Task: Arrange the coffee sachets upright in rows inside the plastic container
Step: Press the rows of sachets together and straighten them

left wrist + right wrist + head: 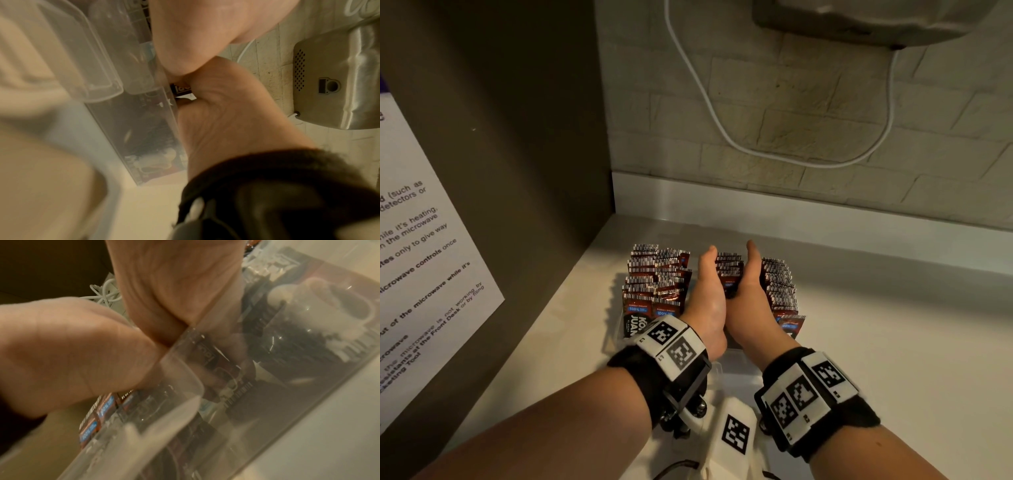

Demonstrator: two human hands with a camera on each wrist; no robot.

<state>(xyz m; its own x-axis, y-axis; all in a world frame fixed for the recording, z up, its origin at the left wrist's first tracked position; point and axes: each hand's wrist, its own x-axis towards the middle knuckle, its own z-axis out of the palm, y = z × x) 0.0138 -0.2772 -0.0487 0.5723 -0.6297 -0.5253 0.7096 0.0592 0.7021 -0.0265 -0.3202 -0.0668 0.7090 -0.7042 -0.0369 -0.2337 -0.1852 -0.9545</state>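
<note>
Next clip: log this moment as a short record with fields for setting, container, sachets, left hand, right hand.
setting: white counter by a brick wall
container: clear plastic container on the counter
sachets: coffee sachets upright in rows inside
left hand: left hand presses one side of the middle stack
right hand: right hand presses its other side

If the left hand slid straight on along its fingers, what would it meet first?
Probably the far wall of the plastic container, hidden behind the sachets. The left hand points away between the sachet rows; beyond lie bare counter and backsplash. Depth is unclear.
</note>
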